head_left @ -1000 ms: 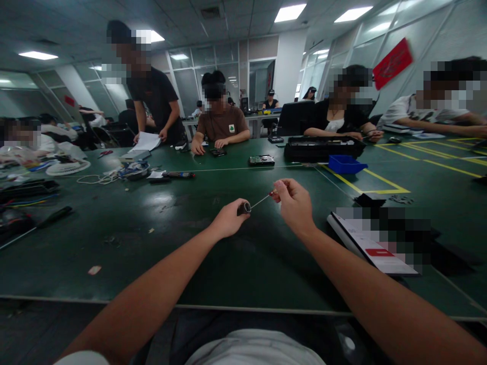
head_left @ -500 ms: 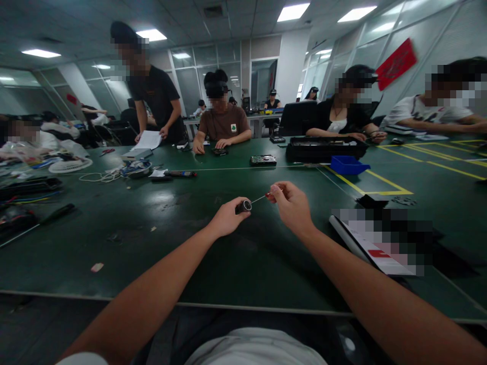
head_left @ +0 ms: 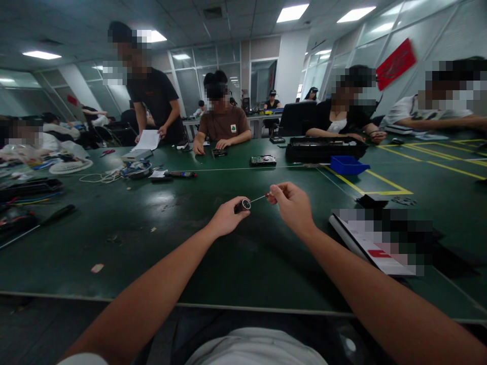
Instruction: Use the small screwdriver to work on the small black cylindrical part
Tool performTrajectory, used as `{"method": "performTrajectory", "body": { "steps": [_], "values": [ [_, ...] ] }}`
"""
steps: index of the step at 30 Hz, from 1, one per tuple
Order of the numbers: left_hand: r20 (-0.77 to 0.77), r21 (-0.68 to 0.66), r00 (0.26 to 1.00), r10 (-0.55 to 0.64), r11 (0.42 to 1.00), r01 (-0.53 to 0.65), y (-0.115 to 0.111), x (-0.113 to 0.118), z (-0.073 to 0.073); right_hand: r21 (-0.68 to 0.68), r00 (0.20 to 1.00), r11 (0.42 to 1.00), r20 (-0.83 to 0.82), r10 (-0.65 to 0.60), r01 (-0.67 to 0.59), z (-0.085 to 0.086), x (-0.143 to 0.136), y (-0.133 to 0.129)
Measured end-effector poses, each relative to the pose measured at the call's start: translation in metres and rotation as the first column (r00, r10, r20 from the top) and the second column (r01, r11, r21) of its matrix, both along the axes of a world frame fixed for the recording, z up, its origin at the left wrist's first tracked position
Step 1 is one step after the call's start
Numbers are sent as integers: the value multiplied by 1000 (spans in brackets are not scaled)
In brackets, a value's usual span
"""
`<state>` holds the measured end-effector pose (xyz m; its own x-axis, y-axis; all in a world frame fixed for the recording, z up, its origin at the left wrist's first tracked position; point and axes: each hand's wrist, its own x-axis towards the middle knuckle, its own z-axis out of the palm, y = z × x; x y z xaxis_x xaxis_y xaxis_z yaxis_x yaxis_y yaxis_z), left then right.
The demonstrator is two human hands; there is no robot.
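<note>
Above the green table (head_left: 152, 263), my left hand (head_left: 227, 217) is wrapped round a short black cylindrical part (head_left: 242, 205) with a pale ring at its end. Just to the right, my right hand (head_left: 291, 203) pinches the red handle (head_left: 268, 195) of a thin screwdriver. Its metal shaft (head_left: 258, 199) points left to the ringed end of the black part. Whether the tip touches inside it is too small to tell.
Ahead lie a circuard-like hard drive (head_left: 263, 160), a long black housing (head_left: 325, 149) and a blue tray (head_left: 349, 165). A booklet (head_left: 375, 248) is near my right forearm. A long screwdriver (head_left: 57, 215) lies at left. People sit or stand across the table.
My hands and the things in them have hardly moved. The seated person opposite has tilted the small dark object at their hands.
</note>
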<state>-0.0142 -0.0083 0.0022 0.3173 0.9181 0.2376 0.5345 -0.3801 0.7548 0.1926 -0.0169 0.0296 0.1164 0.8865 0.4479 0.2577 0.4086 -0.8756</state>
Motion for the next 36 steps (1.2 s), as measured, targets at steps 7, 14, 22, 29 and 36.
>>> {"method": "performTrajectory", "body": {
  "steps": [7,14,22,29,36],
  "values": [
    [16,6,1000,3,1000,-3,1,2,-1,4,1000,1000,2,-11,11,-3,0,2],
    [12,11,1000,-6,1000,6,-1,2,1,-11,999,999,5,-40,40,-1,-1,1],
    [-4,12,1000,10,1000,-10,2,0,-1,-42,981,993,169,-100,108,6,1,-4],
    [-17,19,1000,24,1000,-24,3,-1,-4,3,977,997,201,71,-73,-3,1,-1],
    [-26,2,1000,9,1000,-9,-2,3,0,35,963,998,263,-60,52,-3,2,1]
  ]
}}
